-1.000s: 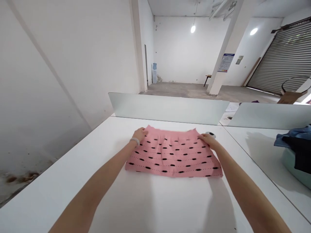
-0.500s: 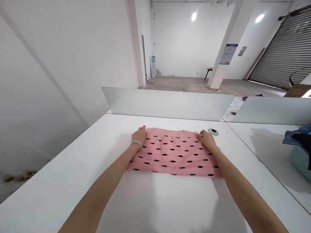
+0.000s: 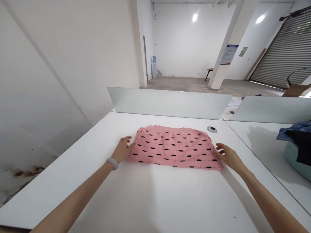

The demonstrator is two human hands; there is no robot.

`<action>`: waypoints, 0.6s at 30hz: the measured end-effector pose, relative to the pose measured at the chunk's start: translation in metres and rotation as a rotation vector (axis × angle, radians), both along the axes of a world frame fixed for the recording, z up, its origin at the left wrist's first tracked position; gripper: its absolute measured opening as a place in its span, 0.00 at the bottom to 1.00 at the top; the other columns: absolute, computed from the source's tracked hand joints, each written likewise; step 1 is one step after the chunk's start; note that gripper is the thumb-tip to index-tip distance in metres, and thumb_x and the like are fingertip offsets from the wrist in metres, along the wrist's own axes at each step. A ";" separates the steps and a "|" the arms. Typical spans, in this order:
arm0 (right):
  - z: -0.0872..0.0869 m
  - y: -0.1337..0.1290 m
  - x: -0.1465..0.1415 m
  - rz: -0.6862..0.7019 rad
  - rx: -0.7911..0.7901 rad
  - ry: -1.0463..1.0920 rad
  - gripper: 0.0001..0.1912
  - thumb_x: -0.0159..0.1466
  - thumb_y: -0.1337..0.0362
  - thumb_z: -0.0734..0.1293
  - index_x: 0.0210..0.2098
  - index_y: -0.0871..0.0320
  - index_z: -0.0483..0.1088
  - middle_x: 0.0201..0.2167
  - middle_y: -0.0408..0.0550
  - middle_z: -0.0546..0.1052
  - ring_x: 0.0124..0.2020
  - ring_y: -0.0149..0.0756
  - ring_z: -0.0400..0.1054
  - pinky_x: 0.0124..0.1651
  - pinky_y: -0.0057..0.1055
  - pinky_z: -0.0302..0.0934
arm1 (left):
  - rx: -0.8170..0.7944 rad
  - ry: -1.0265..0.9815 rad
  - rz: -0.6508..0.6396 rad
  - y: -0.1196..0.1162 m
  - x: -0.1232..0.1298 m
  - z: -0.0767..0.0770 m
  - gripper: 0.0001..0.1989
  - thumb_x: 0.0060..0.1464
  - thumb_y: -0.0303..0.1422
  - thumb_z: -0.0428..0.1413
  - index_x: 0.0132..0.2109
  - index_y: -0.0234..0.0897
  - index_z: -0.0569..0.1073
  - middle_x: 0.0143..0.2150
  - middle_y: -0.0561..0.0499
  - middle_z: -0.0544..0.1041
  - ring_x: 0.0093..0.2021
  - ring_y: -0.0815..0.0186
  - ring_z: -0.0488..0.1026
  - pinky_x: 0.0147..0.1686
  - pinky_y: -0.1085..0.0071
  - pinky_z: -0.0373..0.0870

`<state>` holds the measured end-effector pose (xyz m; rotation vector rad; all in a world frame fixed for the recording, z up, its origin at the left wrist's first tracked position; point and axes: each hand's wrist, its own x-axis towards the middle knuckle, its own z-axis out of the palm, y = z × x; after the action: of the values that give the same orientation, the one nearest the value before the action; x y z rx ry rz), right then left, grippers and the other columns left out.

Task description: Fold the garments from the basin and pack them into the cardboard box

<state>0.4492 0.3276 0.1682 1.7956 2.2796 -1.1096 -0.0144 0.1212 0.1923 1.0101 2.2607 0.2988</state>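
The left hand (image 3: 122, 149) was held open at about 9 o'clock from the pink knit garment (image 3: 175, 147), its fingers loosely spread and nothing gripped, with a pale bangle (image 3: 112, 163) worn on the wrist. The right hand (image 3: 228, 157) was likewise open and empty, at about 3 o'clock from the garment, with its fingers curved just beside the lower corner. Whether either hand touched the cloth could not be told. The garment lay flat on a white table (image 3: 155, 200) at 12 o'clock from the person, folded into a rough rectangle. Its long axis ran from 9 to 3 o'clock, and its rows of black dashes ran parallel to that axis. Good handling here was judged to call for the edges being kept square and any ripples being smoothed with flat palms, not pinched. A round cable grommet (image 3: 212, 129) was set just beyond the garment at 1 o'clock, and a pale divider panel (image 3: 170, 103) stood at 12 o'clock. Denim clothing (image 3: 289, 134) was heaped on a teal tub (image 3: 297, 155) at 3 o'clock. Far off, a water dispenser (image 3: 154, 67) stood at 11 o'clock and a roller shutter (image 3: 286, 45) at 1 o'clock.
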 end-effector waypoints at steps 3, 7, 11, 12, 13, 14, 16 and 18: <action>0.010 -0.035 0.024 0.017 0.017 -0.038 0.24 0.59 0.42 0.59 0.36 0.55 0.70 0.36 0.49 0.75 0.30 0.35 0.68 0.33 0.32 0.62 | -0.039 -0.048 -0.025 -0.030 0.005 0.011 0.25 0.56 0.53 0.43 0.39 0.37 0.72 0.40 0.45 0.72 0.37 0.59 0.72 0.40 0.63 0.69; 0.016 -0.059 0.025 0.002 0.058 -0.024 0.25 0.61 0.40 0.56 0.29 0.55 0.69 0.31 0.48 0.74 0.27 0.34 0.64 0.32 0.31 0.59 | 0.010 0.001 -0.028 -0.039 0.030 0.013 0.23 0.58 0.51 0.40 0.35 0.39 0.69 0.38 0.46 0.73 0.36 0.58 0.71 0.39 0.63 0.68; 0.012 -0.060 0.010 0.013 0.132 0.011 0.24 0.63 0.43 0.53 0.33 0.55 0.67 0.26 0.46 0.72 0.25 0.35 0.62 0.31 0.31 0.56 | -0.002 0.078 0.029 -0.029 0.054 0.011 0.17 0.62 0.44 0.37 0.41 0.39 0.63 0.35 0.47 0.74 0.37 0.56 0.72 0.36 0.63 0.66; 0.011 -0.058 0.008 0.026 0.142 0.003 0.23 0.64 0.44 0.52 0.32 0.55 0.66 0.24 0.46 0.71 0.24 0.35 0.61 0.30 0.31 0.54 | -0.024 0.091 0.051 -0.025 0.057 0.011 0.15 0.62 0.43 0.36 0.42 0.40 0.62 0.34 0.47 0.74 0.36 0.56 0.72 0.34 0.64 0.65; 0.010 -0.055 0.006 0.033 0.151 -0.009 0.22 0.64 0.45 0.52 0.31 0.55 0.64 0.22 0.45 0.70 0.22 0.34 0.60 0.29 0.30 0.53 | -0.043 0.108 0.074 -0.022 0.058 0.013 0.15 0.63 0.42 0.35 0.43 0.41 0.61 0.33 0.48 0.74 0.35 0.56 0.72 0.32 0.65 0.64; 0.009 -0.053 0.006 0.028 0.161 -0.020 0.21 0.64 0.46 0.51 0.30 0.55 0.62 0.21 0.44 0.70 0.21 0.34 0.59 0.28 0.30 0.52 | -0.055 0.128 0.095 -0.019 0.058 0.015 0.14 0.64 0.41 0.34 0.44 0.41 0.60 0.33 0.48 0.74 0.34 0.56 0.73 0.30 0.66 0.63; 0.007 -0.049 0.010 0.002 0.180 -0.033 0.19 0.64 0.48 0.51 0.29 0.54 0.60 0.21 0.44 0.69 0.20 0.33 0.58 0.27 0.30 0.51 | -0.065 0.169 0.122 -0.016 0.054 0.020 0.14 0.64 0.41 0.33 0.45 0.42 0.60 0.34 0.48 0.75 0.33 0.56 0.73 0.28 0.68 0.61; 0.006 -0.049 0.018 -0.019 0.187 -0.045 0.17 0.64 0.49 0.52 0.29 0.54 0.60 0.21 0.43 0.70 0.21 0.33 0.59 0.28 0.30 0.52 | -0.070 0.198 0.137 -0.021 0.050 0.025 0.14 0.65 0.40 0.34 0.46 0.41 0.59 0.34 0.48 0.75 0.33 0.56 0.73 0.27 0.68 0.61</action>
<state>0.4669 0.2788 0.1741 1.8874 2.4167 -0.8751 0.0361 0.1007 0.2176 0.8833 2.5068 0.1819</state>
